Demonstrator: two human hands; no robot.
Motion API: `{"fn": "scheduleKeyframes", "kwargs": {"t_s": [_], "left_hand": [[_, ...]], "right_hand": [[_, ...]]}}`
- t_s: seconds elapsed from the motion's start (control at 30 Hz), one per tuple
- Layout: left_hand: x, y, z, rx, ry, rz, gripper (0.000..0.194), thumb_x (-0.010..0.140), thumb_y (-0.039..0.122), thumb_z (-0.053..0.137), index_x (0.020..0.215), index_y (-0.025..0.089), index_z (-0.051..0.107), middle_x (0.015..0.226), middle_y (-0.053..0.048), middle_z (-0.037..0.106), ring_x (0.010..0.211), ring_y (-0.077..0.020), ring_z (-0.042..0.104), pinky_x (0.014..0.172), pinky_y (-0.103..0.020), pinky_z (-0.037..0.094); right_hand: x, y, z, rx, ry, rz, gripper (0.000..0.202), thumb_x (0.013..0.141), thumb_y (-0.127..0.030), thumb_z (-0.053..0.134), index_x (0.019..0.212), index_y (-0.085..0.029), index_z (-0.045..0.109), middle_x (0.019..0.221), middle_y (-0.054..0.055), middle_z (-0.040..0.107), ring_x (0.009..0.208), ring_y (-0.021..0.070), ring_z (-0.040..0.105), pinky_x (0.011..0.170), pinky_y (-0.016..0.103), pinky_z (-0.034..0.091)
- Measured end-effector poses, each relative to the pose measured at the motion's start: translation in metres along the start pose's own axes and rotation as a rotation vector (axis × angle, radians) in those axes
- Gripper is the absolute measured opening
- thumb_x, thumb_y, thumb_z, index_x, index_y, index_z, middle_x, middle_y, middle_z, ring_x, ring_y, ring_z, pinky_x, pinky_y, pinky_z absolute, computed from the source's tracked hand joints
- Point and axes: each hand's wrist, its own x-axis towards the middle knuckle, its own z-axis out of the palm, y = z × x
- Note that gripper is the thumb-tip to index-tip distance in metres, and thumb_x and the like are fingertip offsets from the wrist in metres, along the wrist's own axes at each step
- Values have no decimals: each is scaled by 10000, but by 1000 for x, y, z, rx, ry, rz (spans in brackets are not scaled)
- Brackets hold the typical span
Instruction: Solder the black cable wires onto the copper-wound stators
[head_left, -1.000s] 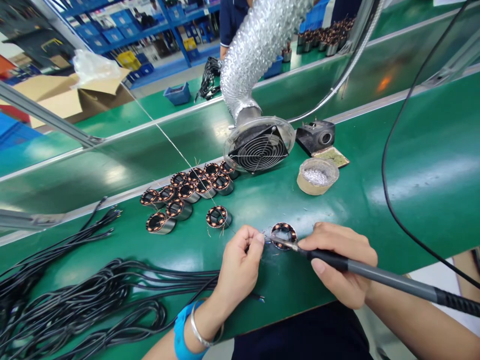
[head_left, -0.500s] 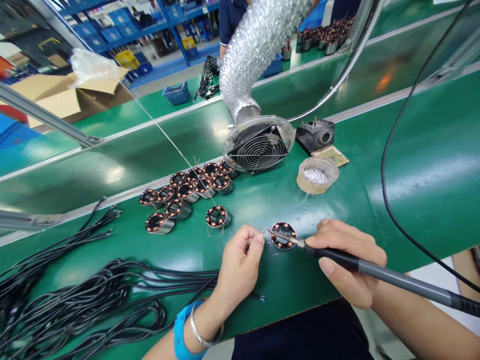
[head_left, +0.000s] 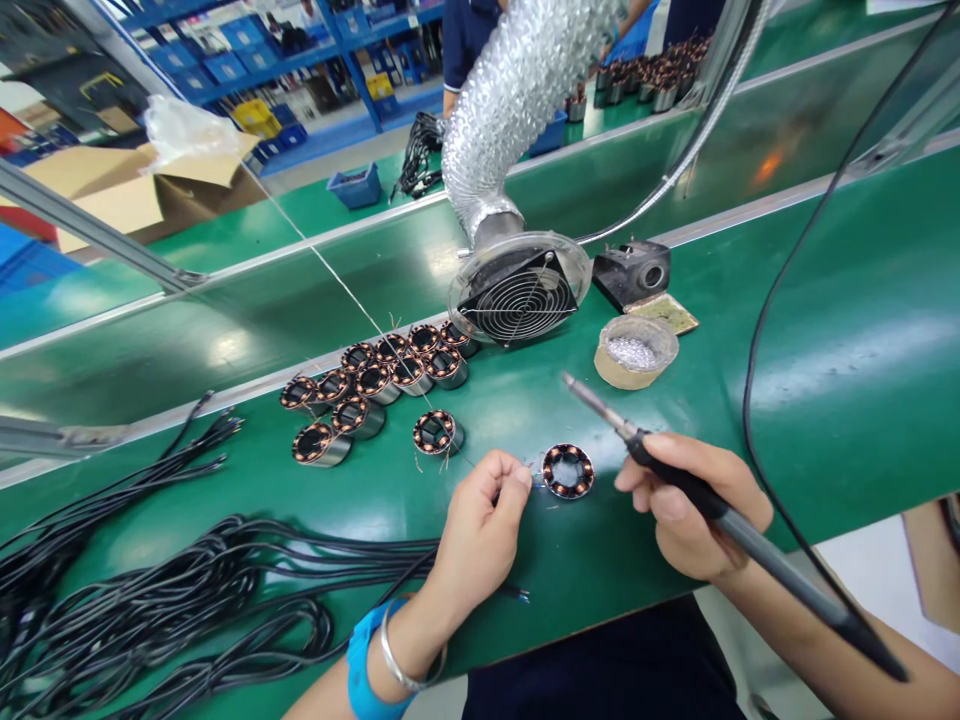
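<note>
A ring-shaped copper-wound coil [head_left: 568,472] lies on the green bench between my hands. My left hand [head_left: 487,515] pinches thin wires [head_left: 535,475] at the coil's left side; the exact spot between the fingertips is hidden. In my right hand [head_left: 701,500] is a soldering iron [head_left: 679,483], gripped like a pen, its tip raised up and left, above the bench and apart from the coil. Another coil [head_left: 435,433] with loose wire ends stands left of my left hand. A round tub [head_left: 636,352] of silvery material sits beyond the iron's tip.
Several wound coils [head_left: 373,382] stand in rows at the back left. Black cables [head_left: 202,590] cover the left front. A fan hood [head_left: 519,295] on a silver duct and an iron stand [head_left: 632,272] are behind. A person's sleeve shows across the bench.
My right hand has tilted the soldering iron, lifting its tip off the wires at the coil and moving it up toward the tub. My left hand has stayed nearly still.
</note>
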Motion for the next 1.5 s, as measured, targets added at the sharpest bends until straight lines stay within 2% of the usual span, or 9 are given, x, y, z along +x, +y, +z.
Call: {"fn": "scheduleKeyframes", "kwargs": {"t_s": [0.13,0.23,0.37,0.63,0.83,1.03,1.2,1.33,1.5], "left_hand": [[-1,1,-6,4,-106,5,348,985,449,399,743,204,448,639,56,355,608,-125,325,565,-257,259],[-2,2,-9,14,-172,73,374,1007,448,351,735,204,431,658,46,385,630,-132,351,594,-269,283],[-3,6,-14,46,-222,145,360,1018,417,325,728,214,394,677,37,402,630,-140,369,600,-279,301],[-5,18,-24,395,-191,214,274,1008,354,355,795,215,456,739,18,473,681,-162,438,648,-292,313],[2,10,-23,136,-252,120,321,987,427,386,757,207,434,684,40,420,644,-139,373,606,-266,297],[5,5,-13,-242,-322,-124,420,859,574,544,702,196,451,582,84,278,525,-95,200,497,-233,207],[3,4,-7,-289,-223,-172,419,815,547,605,672,206,408,531,104,260,486,-77,159,461,-216,174],[2,1,-6,-284,-183,-168,359,836,478,587,681,204,413,530,109,258,476,-73,157,451,-210,170],[2,0,-3,-277,-145,-173,332,835,470,577,693,204,438,525,110,255,469,-75,161,443,-210,175]], "right_hand": [[9,-1,11,-93,-217,-35,374,878,-36,567,1194,-228,621,804,11,709,586,116,631,542,232,527],[16,0,21,-177,-393,-107,236,886,-45,564,1054,-187,647,825,34,706,689,133,666,623,239,535],[18,5,30,-214,-500,-188,246,923,-88,508,1101,-206,631,729,2,656,598,117,603,562,234,482],[15,1,23,-195,-452,-178,296,853,-8,478,1060,-201,564,835,23,681,715,125,663,666,228,556],[10,-1,25,-245,-470,-181,279,852,-43,517,1087,-184,572,790,28,649,623,131,612,576,234,521],[6,-3,30,-295,-445,-186,300,871,-28,504,1100,-203,588,803,27,668,654,126,642,592,219,527],[3,-8,27,-297,-310,-116,301,835,-74,578,1101,-215,581,831,16,700,601,122,628,596,236,540],[0,-9,22,-221,-362,58,342,781,-140,629,1111,-200,560,865,17,697,582,119,616,587,248,555],[-1,-1,27,-244,-296,11,259,845,-65,563,1058,-212,571,823,4,699,697,131,679,662,242,567]]}}
